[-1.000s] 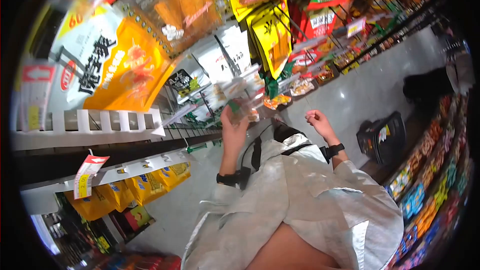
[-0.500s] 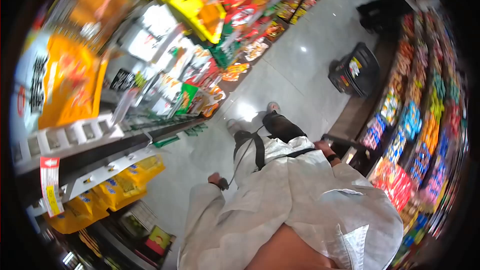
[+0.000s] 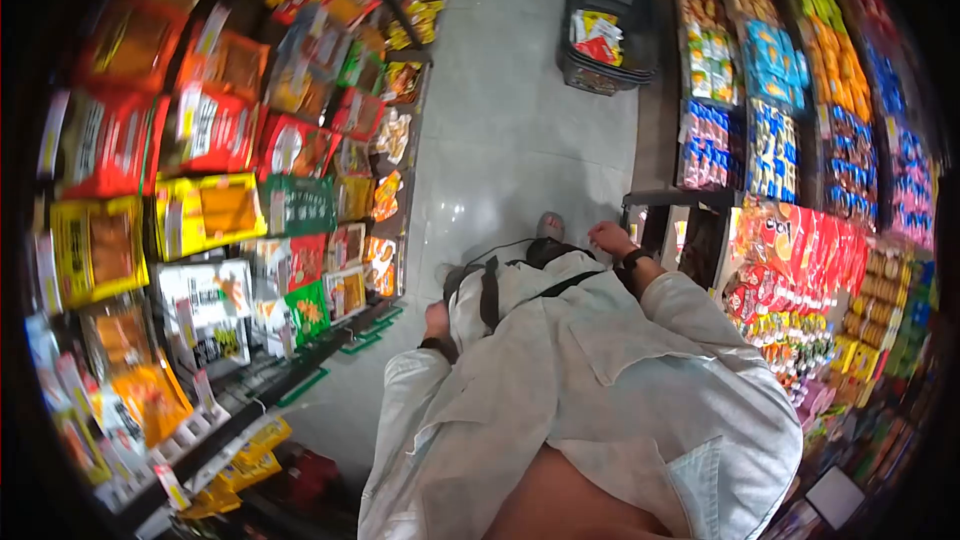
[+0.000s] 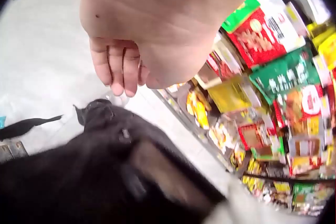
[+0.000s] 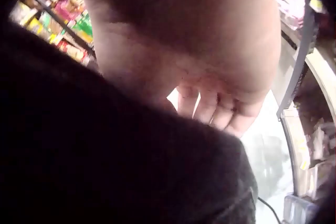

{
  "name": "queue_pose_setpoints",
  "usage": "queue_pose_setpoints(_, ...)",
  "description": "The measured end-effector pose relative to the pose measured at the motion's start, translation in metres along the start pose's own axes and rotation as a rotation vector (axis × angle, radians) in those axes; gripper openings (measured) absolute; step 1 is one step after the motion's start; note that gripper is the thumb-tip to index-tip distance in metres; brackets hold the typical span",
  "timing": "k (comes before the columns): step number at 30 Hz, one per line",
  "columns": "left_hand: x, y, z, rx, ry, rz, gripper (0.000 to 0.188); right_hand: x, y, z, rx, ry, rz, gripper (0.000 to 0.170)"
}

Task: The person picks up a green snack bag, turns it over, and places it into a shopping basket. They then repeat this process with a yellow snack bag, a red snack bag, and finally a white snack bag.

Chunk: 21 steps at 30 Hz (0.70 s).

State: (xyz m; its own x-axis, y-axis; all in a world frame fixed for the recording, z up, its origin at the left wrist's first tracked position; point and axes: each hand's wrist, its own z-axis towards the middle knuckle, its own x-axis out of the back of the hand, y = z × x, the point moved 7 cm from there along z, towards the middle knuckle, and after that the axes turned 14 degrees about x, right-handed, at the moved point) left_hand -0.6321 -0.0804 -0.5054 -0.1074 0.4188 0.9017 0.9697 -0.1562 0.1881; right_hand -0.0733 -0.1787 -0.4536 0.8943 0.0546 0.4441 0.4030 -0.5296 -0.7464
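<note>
My left hand (image 3: pixel 437 318) hangs low beside my left hip, next to the dark trousers. In the left wrist view its fingers (image 4: pixel 116 71) droop loosely with nothing in them. On the other side my right hand (image 3: pixel 610 238) is held a little forward of the hip, close to the end of the right-hand shelf. Loosely bent, empty fingers (image 5: pixel 207 106) show in the right wrist view, partly hidden by dark cloth. Nearest the left hand is a rack of hanging snack packets, among them a green packet (image 3: pixel 308 312) and a white one (image 3: pixel 205 292).
A dark shopping basket (image 3: pixel 605 80) with several packets inside stands on the grey tiled floor (image 3: pixel 500 110) ahead. Shelves of small wrapped snacks (image 3: pixel 775 70) line the right side. Red packets (image 3: pixel 800 245) hang nearer on the right. Green hooks (image 3: pixel 370 332) stick out at the left rack's end.
My left hand, earlier raised at the left rack's packets, has come down to my side. The view has turned right, bringing the basket and aisle ahead. My right hand dropped, then moved forward.
</note>
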Motion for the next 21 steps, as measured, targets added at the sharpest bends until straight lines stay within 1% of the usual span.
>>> queue_pose_setpoints(1,0.021,0.014,0.012,0.195,-0.098,-0.219,0.021,0.016,0.017,-0.007,-0.059,0.096,0.120,0.027)
queue_pose_setpoints(2,0.046,0.029,0.021,0.411,-0.153,-0.478,0.021,0.028,0.034,-0.013,-0.120,0.189,0.235,0.026)
queue_pose_setpoints(3,0.075,0.046,0.028,0.621,-0.150,-0.710,0.021,0.042,0.034,-0.027,-0.243,0.256,0.381,0.020)
queue_pose_setpoints(4,0.075,0.052,0.043,0.720,-0.299,-0.739,0.022,0.051,0.042,-0.036,-0.277,0.318,0.477,0.018)
queue_pose_setpoints(6,0.117,0.103,0.053,0.718,-0.392,-0.876,0.021,0.056,0.068,-0.062,-0.356,0.440,0.663,0.015)
queue_pose_setpoints(7,0.117,0.115,0.065,0.701,-0.415,-0.861,0.020,0.052,0.090,-0.069,-0.401,0.411,0.632,0.010)
queue_pose_setpoints(9,0.117,0.139,0.084,0.665,-0.455,-0.847,0.020,0.014,0.171,-0.082,-0.409,0.311,0.925,0.019)
queue_pose_setpoints(10,0.118,0.154,0.100,0.411,-0.460,-0.631,0.021,-0.004,0.208,-0.089,-0.429,0.255,1.060,0.023)
queue_pose_setpoints(11,0.111,0.163,0.118,0.157,-0.454,-0.417,0.022,0.009,0.185,-0.098,-0.343,0.162,0.766,0.021)
queue_pose_setpoints(12,0.099,0.166,0.133,0.128,-0.478,-0.369,0.023,0.024,0.157,-0.109,-0.268,0.088,0.462,0.019)
queue_pose_setpoints(14,0.076,0.171,0.163,0.066,-0.523,-0.275,0.025,0.034,0.147,-0.110,-0.261,0.146,0.445,0.015)
queue_pose_setpoints(15,0.054,0.160,0.182,0.018,-0.479,-0.242,0.025,0.041,0.141,-0.108,-0.255,0.173,0.414,0.014)
queue_pose_setpoints(18,0.081,0.203,0.222,-0.063,-0.497,-0.334,0.023,0.073,0.122,-0.093,-0.270,0.275,0.536,0.012)
queue_pose_setpoints(19,0.087,0.222,0.238,-0.164,-0.458,-0.143,0.022,0.087,0.109,-0.087,-0.252,0.288,0.464,0.012)
queue_pose_setpoints(20,0.090,0.241,0.250,-0.260,-0.415,0.043,0.022,0.098,0.094,-0.081,-0.343,0.395,0.670,0.012)
queue_pose_setpoints(21,0.101,0.255,0.264,-0.312,-0.419,-0.134,0.019,0.108,0.078,-0.076,-0.428,0.526,0.871,0.014)
